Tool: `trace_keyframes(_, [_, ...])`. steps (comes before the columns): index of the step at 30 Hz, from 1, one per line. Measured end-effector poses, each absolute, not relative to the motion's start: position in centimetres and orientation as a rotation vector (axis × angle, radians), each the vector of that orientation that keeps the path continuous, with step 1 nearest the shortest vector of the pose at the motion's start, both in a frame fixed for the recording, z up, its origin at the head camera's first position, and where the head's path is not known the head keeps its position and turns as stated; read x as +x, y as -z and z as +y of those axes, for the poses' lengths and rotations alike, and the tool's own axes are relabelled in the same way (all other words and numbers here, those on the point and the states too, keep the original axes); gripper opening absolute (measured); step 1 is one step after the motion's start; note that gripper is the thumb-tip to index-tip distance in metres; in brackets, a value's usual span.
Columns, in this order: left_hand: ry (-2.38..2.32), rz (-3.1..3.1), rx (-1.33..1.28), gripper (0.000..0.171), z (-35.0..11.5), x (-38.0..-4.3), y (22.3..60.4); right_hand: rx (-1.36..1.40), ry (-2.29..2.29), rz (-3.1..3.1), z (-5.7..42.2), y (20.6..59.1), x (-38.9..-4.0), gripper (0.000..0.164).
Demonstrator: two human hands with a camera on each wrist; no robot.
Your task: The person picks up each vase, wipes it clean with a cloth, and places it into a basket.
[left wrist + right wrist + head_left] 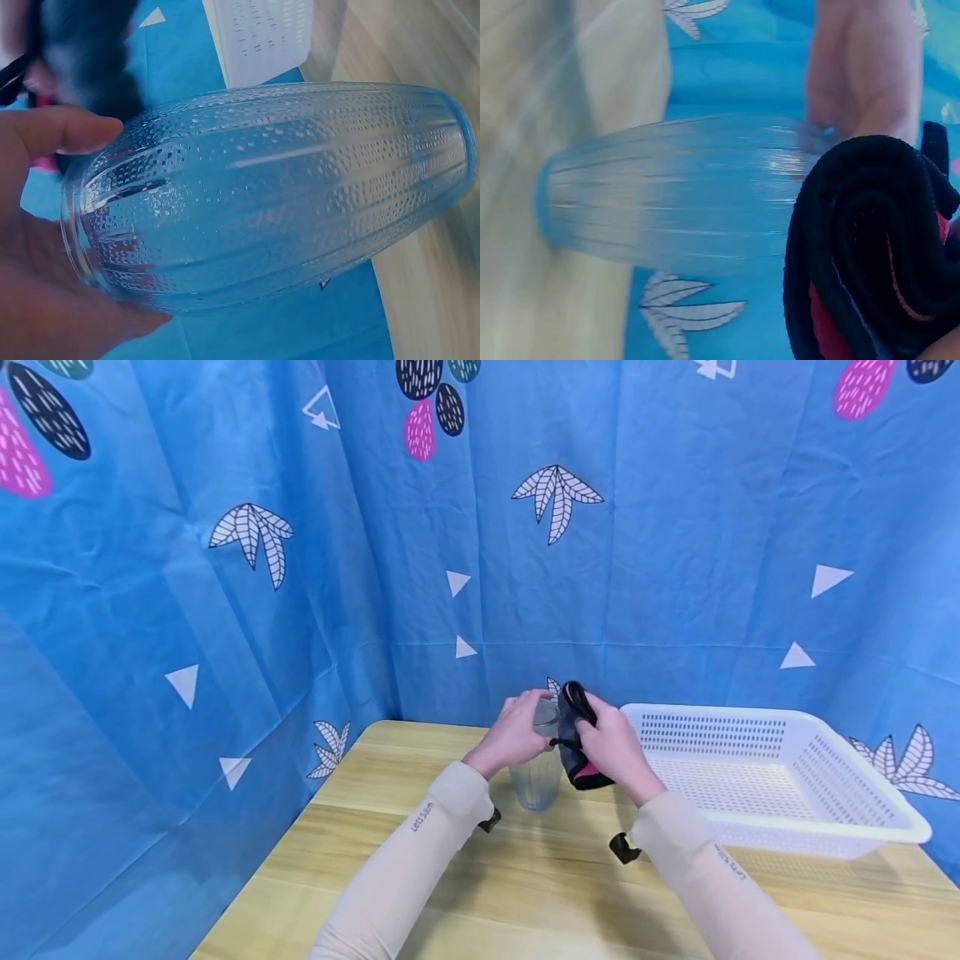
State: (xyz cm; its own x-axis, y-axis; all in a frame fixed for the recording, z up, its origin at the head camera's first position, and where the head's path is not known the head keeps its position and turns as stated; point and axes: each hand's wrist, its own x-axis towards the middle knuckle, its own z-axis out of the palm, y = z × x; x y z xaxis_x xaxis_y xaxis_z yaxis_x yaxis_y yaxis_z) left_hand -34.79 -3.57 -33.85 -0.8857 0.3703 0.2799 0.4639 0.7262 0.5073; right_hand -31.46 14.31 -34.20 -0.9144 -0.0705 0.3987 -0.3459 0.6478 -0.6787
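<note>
A clear ribbed glass vase (537, 781) stands upright on the wooden table, its sides dotted with drop-like texture in the left wrist view. My left hand (516, 732) grips it near the rim, thumb and fingers on opposite sides. Just right of the vase's mouth, my right hand (611, 739) holds a rolled-up black padded fabric piece (855, 225) with pink lining. A dark strap or cord sticks out from the roll toward the left hand. The roll overlaps the upper vase in the right wrist view; whether they touch I cannot tell.
A white perforated plastic basket (810, 839) sits on the table to the right, close to the right forearm. Behind and to the left hangs a blue patterned curtain (675, 543). The wooden table (540, 902) extends toward me.
</note>
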Motion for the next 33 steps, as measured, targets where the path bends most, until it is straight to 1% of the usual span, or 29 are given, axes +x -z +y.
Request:
trace_keyframes(2, [0.907, -2.773, -0.695, 0.082, -3.5, -34.8, 33.8, 0.329, -1.144, -2.522, 14.2, 33.6, -31.5, 0.045])
trace_keyframes(5, [0.953, -2.774, -0.713, 0.084, -3.5, -34.8, 33.8, 0.282, -1.134, -2.571, 14.0, 33.8, -31.7, 0.048])
trace_keyframes(8, [0.981, -2.771, -0.731, 0.082, -3.7, -34.8, 33.9, 0.207, -1.108, -2.656, 14.0, 35.0, -32.1, 0.053])
trace_keyframes(12, [1.005, -2.765, -0.754, 0.078, -3.8, -34.9, 34.2, 0.13, -1.043, -2.775, 13.8, 37.7, -32.8, 0.057])
trace_keyframes(18, [0.993, -2.757, -0.762, 0.075, -3.8, -35.2, 34.5, 0.192, -0.901, -2.892, 13.2, 42.6, -33.8, 0.049])
trace_keyframes(22, [0.983, -2.753, -0.771, 0.074, -3.8, -35.3, 34.6, 0.217, -0.83, -2.939, 12.9, 44.8, -34.2, 0.043])
trace_keyframes(26, [0.979, -2.748, -0.777, 0.075, -3.8, -35.4, 34.4, 0.201, -0.757, -2.945, 12.7, 45.5, -34.4, 0.041])
trace_keyframes(30, [0.98, -2.75, -0.768, 0.074, -3.8, -35.3, 34.4, 0.187, -0.686, -2.908, 12.5, 45.6, -34.0, 0.047])
trace_keyframes(33, [0.978, -2.763, -0.759, 0.074, -3.9, -35.3, 34.6, 0.18, -0.629, -2.861, 12.3, 45.7, -33.4, 0.055])
